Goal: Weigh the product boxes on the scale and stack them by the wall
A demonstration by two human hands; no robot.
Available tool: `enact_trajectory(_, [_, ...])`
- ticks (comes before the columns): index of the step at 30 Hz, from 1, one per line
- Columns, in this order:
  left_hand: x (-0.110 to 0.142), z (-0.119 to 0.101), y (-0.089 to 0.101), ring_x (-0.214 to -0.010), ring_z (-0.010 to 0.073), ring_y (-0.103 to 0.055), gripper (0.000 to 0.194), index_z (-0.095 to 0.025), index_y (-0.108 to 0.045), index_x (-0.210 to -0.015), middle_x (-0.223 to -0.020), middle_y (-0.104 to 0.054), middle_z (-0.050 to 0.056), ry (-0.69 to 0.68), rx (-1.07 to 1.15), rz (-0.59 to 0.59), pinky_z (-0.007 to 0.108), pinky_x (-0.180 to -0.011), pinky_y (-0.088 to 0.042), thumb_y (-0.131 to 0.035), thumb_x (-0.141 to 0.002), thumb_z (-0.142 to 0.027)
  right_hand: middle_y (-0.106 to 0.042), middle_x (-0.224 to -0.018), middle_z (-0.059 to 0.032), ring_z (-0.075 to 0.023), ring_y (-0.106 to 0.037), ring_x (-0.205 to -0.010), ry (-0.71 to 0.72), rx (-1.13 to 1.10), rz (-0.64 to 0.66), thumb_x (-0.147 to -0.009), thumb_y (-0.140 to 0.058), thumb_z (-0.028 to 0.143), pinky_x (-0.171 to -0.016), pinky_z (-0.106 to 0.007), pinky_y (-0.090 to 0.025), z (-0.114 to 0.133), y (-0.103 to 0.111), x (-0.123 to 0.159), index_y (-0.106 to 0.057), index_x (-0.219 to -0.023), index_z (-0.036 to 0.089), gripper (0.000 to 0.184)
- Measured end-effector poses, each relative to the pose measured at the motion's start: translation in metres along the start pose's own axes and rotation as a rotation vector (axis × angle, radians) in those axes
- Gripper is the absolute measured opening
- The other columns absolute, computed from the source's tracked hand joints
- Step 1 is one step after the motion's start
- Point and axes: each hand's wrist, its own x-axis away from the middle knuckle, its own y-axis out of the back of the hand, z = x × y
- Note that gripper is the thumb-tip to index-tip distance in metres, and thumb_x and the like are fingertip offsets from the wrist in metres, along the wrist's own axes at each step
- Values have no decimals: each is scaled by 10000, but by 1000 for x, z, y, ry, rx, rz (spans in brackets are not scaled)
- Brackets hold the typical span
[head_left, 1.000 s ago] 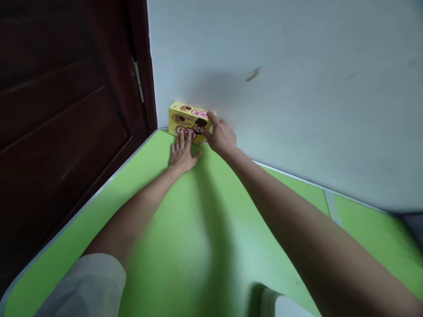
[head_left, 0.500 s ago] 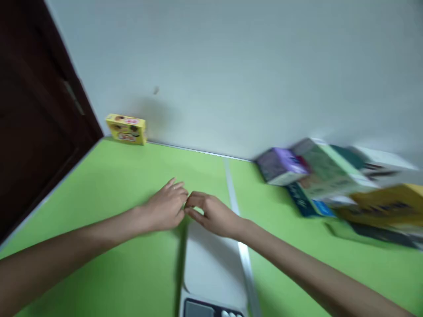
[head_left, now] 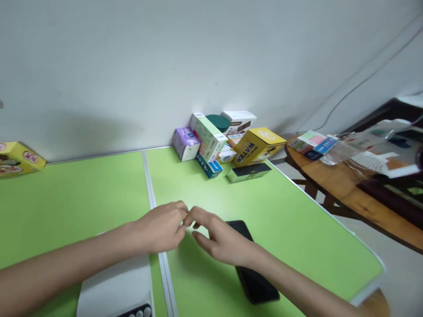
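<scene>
White wall point(head_left: 115, 57), 1: rises behind the far edge, likely serving as a backstop for the packages there
Light-green tabletop with silver-grey edging point(head_left: 313, 215), 1: crossed by a silver-grey metal strip point(head_left: 148, 178)
Brown wooden table with curved edge point(head_left: 330, 171), 1: beyond the right edge, laden with papers and packets
White flat rectangular device with round buttons point(head_left: 115, 286), 1: left of the strip, beneath the left forearm, seemingly laid flat for stability; lower end out of frame
Bare hands, 2: left hand point(head_left: 165, 226) curled, grip hidden; right hand point(head_left: 224, 240) loosely bent, thumb and fingers apart; they meet above the strip, right fingertips at the left hand's, apparently working against each other; whether anything small sits between them, cannot tell
Yellow cardboard box lettered WATER point(head_left: 259, 145), 1: tilted by the far right corner, apparently propped by its neighbours
Pale-green oblong carton point(head_left: 209, 138), 1: resting over a small blue carton point(head_left: 209, 168), which probably bears some weight
Yellow illustrated carton point(head_left: 21, 158), 1: far edge, left, cut by the frame
Black rectangular phone point(head_left: 256, 281), 1: flat, right of the strip, partly hidden by the right hand and wrist
Purple cardboard box point(head_left: 187, 143), 1: far edge, beside the pale-green carton
</scene>
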Motion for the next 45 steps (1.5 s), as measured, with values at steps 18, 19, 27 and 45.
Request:
enact_trajectory(18, [-167,2,10,-1448,224,-145,712,-67,-150,-1452,-1559,-173,168,-86,15,-474,426,-1200,-144,-397,-785,-91,-576,-903,-92,-256,-564,-854,-160,289,-1019,-765,-569,324,-788,-423,-475,-112,123,-105,-594,-955,168,247])
enact_trajectory(19, [-163,2,10,-1448,226,-142,701,-69,-156,-1448,-1559,-169,173,-91,10,-476,424,-1199,-145,-404,-793,-102,-571,-900,-87,-249,-563,-838,-155,282,-1036,-764,-565,318,-776,-418,-477,-110,123,-101,-589,-955,168,244])
enact_trajectory(27, [-61,36,66,-1452,300,-63,808,-233,-133,-1461,-1580,-66,106,-75,-183,-658,531,-1153,-190,-598,-810,-352,-527,-842,-17,-160,-516,-622,70,-41,-829,-783,-604,375,-546,-304,-461,-58,104,-27,-575,-989,249,243])
enact_trajectory(45, [192,72,-5,-1010,233,-601,405,-208,-550,-1194,-1165,-609,78,376,-53,-183,309,-808,-452,-586,-821,-362,-633,-1021,-99,-245,-641,-835,-38,-3,142,-856,-513,457,-705,-391,-571,9,-44,-12,-501,-1192,255,392])
